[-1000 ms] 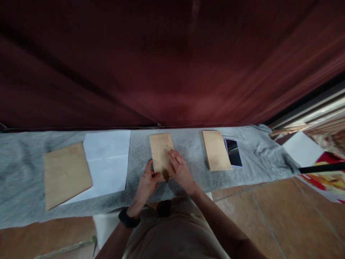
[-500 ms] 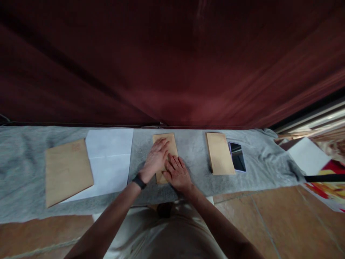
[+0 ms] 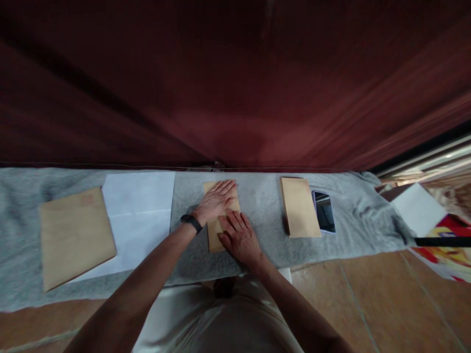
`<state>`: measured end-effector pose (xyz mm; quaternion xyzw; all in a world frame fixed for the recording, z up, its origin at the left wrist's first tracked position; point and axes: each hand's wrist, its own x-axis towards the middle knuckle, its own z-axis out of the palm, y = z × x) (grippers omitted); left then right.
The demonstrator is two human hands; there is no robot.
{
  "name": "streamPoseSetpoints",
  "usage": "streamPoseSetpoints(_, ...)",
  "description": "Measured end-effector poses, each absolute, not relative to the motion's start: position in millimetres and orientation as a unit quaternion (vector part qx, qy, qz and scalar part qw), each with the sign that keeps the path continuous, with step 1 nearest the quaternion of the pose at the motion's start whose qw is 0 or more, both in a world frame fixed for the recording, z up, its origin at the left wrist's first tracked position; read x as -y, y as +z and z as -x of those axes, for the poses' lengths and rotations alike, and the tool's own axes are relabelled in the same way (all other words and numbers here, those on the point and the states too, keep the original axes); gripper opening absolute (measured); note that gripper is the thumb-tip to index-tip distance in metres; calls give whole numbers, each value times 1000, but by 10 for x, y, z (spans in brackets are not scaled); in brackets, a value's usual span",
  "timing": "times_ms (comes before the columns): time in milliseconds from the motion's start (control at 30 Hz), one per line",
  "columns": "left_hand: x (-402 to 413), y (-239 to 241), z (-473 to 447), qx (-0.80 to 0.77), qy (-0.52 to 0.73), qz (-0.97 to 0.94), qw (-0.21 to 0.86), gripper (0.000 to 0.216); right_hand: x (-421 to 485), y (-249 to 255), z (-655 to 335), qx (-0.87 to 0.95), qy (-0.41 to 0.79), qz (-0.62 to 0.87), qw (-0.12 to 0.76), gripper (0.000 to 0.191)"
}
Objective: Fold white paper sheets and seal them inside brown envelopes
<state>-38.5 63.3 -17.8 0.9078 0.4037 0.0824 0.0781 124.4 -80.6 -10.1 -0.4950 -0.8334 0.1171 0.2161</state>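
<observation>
A narrow brown kraft paper envelope [image 3: 214,239] lies flat on the grey cloth in front of me. My left hand [image 3: 217,198], with a dark band on its wrist, presses on its upper part, fingers stretched toward the right edge. Flat on its lower right part rests my right hand [image 3: 239,238], fingers spread. Both hands cover much of the paper. To the right sits a stack of similar brown envelopes [image 3: 300,208]. At the left, a wider pile of brown kraft paper [image 3: 77,235] overlaps a white sheet [image 3: 142,198] with a crease across it.
A phone [image 3: 324,212] lies beside the right stack. The grey cloth [image 3: 263,196] covers a long narrow surface against a dark red drape [image 3: 235,98]. Past its right end are a white box [image 3: 419,208] and colourful printed material [image 3: 445,255]. Tiled floor [image 3: 331,294] shows below.
My left hand has slid right and slightly up across the envelope, its fingers now reaching the far right corner. My right hand stays nearly in place. The view has shifted a little.
</observation>
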Motion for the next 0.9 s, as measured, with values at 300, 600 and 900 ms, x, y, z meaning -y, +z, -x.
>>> streamPoseSetpoints(300,-266,-194,425,-373,117,-914,104,61,759,-268,-1407,738,211,546,336,41)
streamPoseSetpoints(600,214,-170,402,-370,116,-917,94,58,772,-209,-1416,683,240,563,400,37)
streamPoseSetpoints(900,808,-80,412,-360,97,-920,124,60,774,-246,-1434,678,240,561,410,37)
